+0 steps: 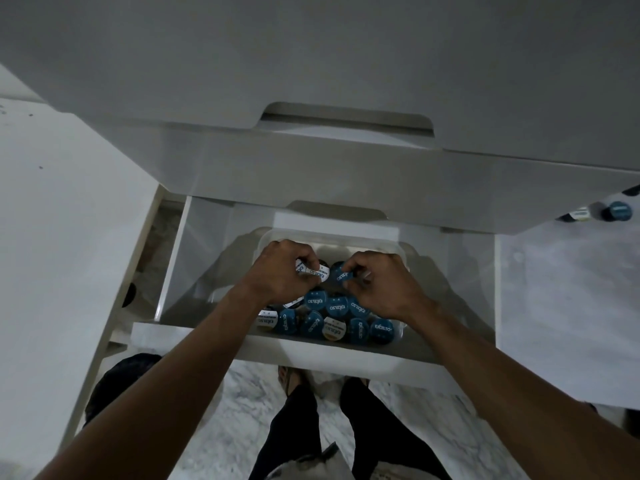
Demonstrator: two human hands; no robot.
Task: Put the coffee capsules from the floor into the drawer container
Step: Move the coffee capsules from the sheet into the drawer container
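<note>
Placing step: white-lidded capsules (310, 270) pinched by left hand (280, 268), blue capsule (339, 273) by right hand (381, 282), over container (401, 252). Release needed next; floor capsules (618, 211) remain at 2 o'clock.

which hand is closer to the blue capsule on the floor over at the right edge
Right. The right hand is over the container, left of the floor capsule; the left hand is farther left.

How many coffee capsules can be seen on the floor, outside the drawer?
2: a blue-lidded capsule and a pale-lidded capsule to its left, both on the floor at the far right. A dark shape above them may be a third.
</note>
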